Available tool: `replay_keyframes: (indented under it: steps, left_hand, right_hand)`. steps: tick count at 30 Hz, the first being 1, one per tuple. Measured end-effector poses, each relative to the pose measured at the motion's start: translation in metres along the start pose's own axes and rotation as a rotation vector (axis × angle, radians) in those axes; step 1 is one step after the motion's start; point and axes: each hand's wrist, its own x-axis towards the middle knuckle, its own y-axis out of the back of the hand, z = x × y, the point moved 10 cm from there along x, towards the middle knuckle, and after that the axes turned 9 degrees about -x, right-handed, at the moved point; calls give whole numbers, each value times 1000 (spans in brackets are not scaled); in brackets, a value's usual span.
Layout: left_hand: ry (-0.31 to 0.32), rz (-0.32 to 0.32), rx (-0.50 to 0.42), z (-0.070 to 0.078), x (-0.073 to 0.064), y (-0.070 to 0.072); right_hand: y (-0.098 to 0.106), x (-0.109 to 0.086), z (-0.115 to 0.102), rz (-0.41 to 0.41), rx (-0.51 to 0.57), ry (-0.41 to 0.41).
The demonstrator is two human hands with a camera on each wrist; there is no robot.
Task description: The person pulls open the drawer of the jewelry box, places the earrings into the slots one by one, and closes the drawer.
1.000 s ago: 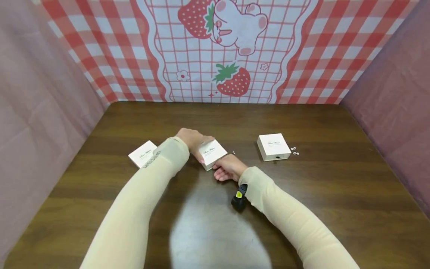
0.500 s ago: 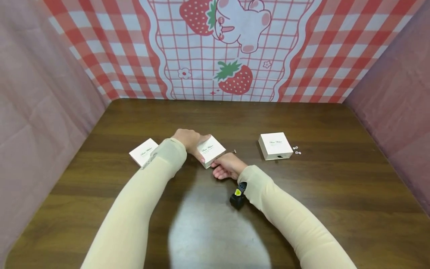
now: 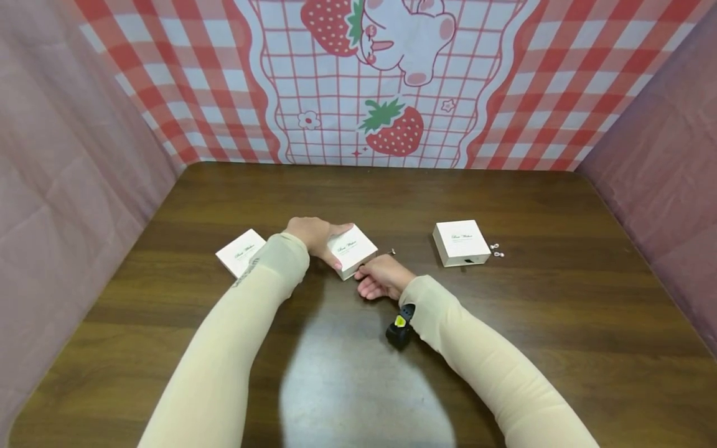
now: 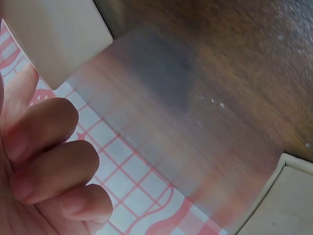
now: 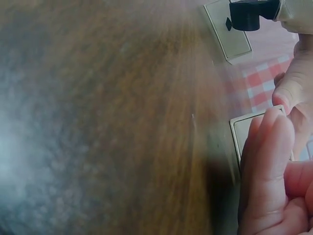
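My left hand (image 3: 315,238) grips a small white gift box (image 3: 353,247) with printed lettering, thumb and forefinger along its sides. Its other fingers curl loosely in the left wrist view, below the box (image 4: 58,39). At the box's near right side is my right hand (image 3: 383,277), thumb and forefinger pinching a small dark pull tab (image 3: 361,266), mostly covered by the fingertips. In the right wrist view, the fingers of the right hand (image 5: 274,171) hide much of the box's end face (image 5: 242,128). A tiny shiny piece like an earring (image 3: 393,252) lies just beyond the right hand.
A second white box (image 3: 462,242) with a dark tab sits to the right, beside two tiny pale earring-like pieces (image 3: 496,250). Partly behind the left sleeve lies a third white box (image 3: 241,250). A patterned cloth (image 3: 392,87) hangs behind the wooden table (image 3: 358,193).
The head view has shifted slightly. Both hands stay at the middle box with hardly any movement.
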Motion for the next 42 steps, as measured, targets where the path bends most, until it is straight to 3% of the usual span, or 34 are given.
replay_keyframes:
  steps: [42]
  left_hand:
    - [15,-51,-69,1,-1,-4]
  right_hand:
    - [3,-8,4,-26,-10,9]
